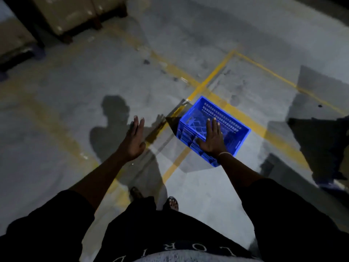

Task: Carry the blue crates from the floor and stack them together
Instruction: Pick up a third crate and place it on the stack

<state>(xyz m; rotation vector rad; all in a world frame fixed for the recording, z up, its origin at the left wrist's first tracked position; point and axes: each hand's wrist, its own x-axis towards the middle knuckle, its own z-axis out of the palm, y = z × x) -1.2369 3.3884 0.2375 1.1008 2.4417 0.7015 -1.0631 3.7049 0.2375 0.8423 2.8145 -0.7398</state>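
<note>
1. Nearest, at 6 o'clock: a dark shirt [170, 242] and two feet [171, 203] on grey floor [56, 120].
2. Left hand [134, 140] at 10 o'clock, fingers straight and spread, holding nothing.
3. Right hand [212, 138] at 1 o'clock, flat and empty, overlapping the crate [236, 137] in view; contact unclear.
4. The crate rests on the floor across yellow lines [213, 76], right of the left hand.

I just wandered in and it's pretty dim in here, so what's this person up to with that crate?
A person is standing on a concrete floor marked with yellow lines, reaching both arms out toward a single blue crate that sits empty on the floor. The right hand is spread open above the crate and the left hand is open off to its side. Neither hand grips it, so the crate has not been lifted yet.
</note>
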